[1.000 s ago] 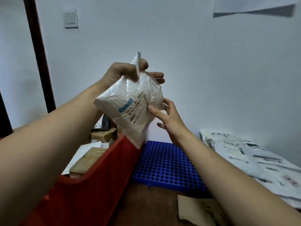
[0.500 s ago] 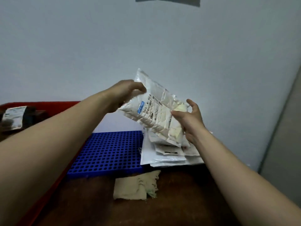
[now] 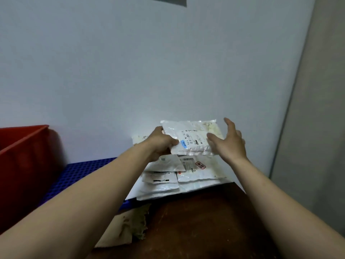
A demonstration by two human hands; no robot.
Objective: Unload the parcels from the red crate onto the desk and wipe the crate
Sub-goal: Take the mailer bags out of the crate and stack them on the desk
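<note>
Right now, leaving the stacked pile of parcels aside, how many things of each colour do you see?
Red: 1, red plastic crate
Blue: 1, blue perforated plastic mat
Beige: 1, crumpled beige cloth
White: 1, white plastic parcel in the left hand
Total: 4

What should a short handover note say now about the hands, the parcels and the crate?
Left hand holds the white parcel by its left edge, over the parcel pile on the desk. Right hand is open beside its right edge. Red crate stands at left, inside not visible. To do: release parcel, check crate, wipe it; cloth lies on desk.
</note>
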